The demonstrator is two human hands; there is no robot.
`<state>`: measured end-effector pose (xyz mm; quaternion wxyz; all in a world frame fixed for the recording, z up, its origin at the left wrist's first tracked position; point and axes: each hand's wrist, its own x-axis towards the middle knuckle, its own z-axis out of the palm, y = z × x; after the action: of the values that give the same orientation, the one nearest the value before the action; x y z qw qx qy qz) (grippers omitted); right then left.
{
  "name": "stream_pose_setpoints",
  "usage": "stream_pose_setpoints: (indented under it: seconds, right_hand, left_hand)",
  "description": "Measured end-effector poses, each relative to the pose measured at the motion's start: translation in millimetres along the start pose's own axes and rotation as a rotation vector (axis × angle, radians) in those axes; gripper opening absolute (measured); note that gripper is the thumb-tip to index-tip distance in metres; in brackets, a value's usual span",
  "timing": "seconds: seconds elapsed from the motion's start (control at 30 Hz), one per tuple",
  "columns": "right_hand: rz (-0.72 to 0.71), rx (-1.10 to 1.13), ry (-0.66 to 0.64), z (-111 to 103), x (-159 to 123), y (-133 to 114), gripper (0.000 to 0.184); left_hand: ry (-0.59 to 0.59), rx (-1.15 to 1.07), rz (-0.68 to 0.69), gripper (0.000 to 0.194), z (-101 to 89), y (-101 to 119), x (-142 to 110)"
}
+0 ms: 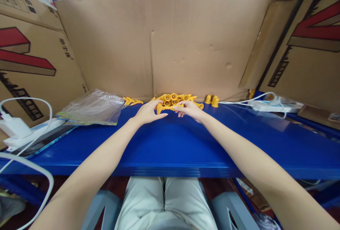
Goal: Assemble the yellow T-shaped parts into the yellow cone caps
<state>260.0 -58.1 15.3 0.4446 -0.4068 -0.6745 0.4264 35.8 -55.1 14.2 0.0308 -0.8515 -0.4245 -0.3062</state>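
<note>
Several yellow plastic cup-ended pieces (174, 96) lie heaped against the cardboard at the back of the blue shelf. In front of the heap, a yellow piece with a ridged stem (167, 108) stretches between my hands. My left hand (149, 112) is at its left end, thumb and fingers spread apart around a rounded yellow end (159, 108); contact is hard to make out. My right hand (192, 111) has its fingers curled and pinched at the stem's right end, partly covering the heap. The right fingertips overlap the yellow parts.
Two yellow caps (215, 101) stand right of the heap; yellow branched pieces (131, 101) lie left. Clear plastic bags (92, 108) rest farther left. White power strips (276, 106) and cables sit at both sides. Cardboard (199, 42) walls the back and sides.
</note>
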Motion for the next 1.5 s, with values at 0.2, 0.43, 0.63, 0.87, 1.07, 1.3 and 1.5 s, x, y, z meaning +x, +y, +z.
stream_pose_setpoints:
  seconds: [0.2,0.43,0.63,0.87,1.07,1.3,1.5]
  right_hand:
    - [0.137,0.359,0.334,-16,4,-20,0.010]
    - [0.005,0.431,0.645,-41,28,-38,0.006]
    - [-0.147,-0.178,0.723,-40,62,-14,0.020]
    - [-0.261,-1.057,0.345,-21,72,11,0.032]
    - [-0.208,-1.256,0.112,-20,74,12,0.042]
    - [-0.186,-1.032,0.202,-61,85,0,0.052]
    - [-0.049,-1.078,0.616,-119,62,27,0.051]
  left_hand:
    - [-0.118,-0.052,-0.027,0.068,2.3,5,-1]
    - [-0.307,0.023,-0.056,0.029,6.2,3,2]
    - [-0.298,0.017,-0.065,0.028,7.0,4,1]
    - [-0.299,0.009,-0.059,0.028,9.5,3,1]
    - [-0.303,0.022,-0.046,0.028,9.3,4,1]
    - [-0.303,0.042,-0.041,0.029,9.4,3,2]
    - [-0.309,0.046,-0.044,0.031,9.4,3,2]
